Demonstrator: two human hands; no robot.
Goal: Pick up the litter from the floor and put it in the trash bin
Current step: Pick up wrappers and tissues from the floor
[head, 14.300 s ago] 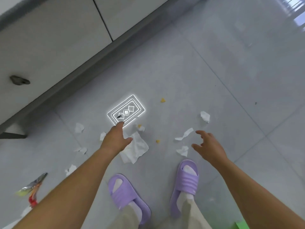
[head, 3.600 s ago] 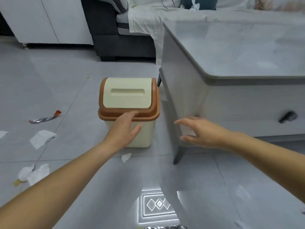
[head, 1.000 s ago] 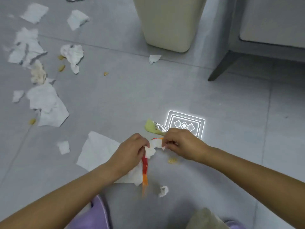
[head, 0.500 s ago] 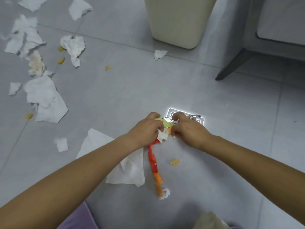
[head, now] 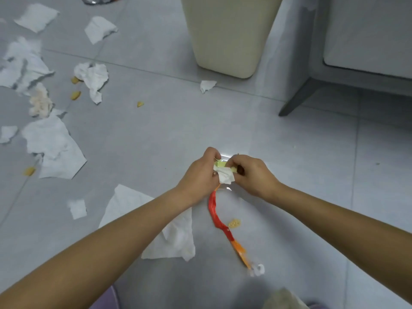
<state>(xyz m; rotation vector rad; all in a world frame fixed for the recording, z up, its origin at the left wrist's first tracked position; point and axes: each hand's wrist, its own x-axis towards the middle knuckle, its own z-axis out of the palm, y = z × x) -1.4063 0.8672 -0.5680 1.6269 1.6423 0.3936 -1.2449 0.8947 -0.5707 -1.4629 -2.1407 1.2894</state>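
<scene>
My left hand (head: 200, 175) and my right hand (head: 252, 175) meet low over the floor, both pinching the same bundle of litter: a white tissue scrap (head: 225, 176) and a green-yellow wrapper (head: 220, 163). A red and orange wrapper strip (head: 217, 216) trails down from the bundle toward me. The cream trash bin (head: 227, 34) stands on the floor straight ahead; its lid is out of frame.
Torn white tissues lie to the left (head: 52, 146), under my left forearm (head: 176, 237) and by the bin (head: 207, 85). Yellow snack crumbs (head: 233, 223) dot the tiles. A cabinet with a grey leg (head: 298, 97) stands on the right.
Both hands have lifted slightly and drawn closer, gathering the green wrapper and tissue between them. The red strip hangs longer below them.
</scene>
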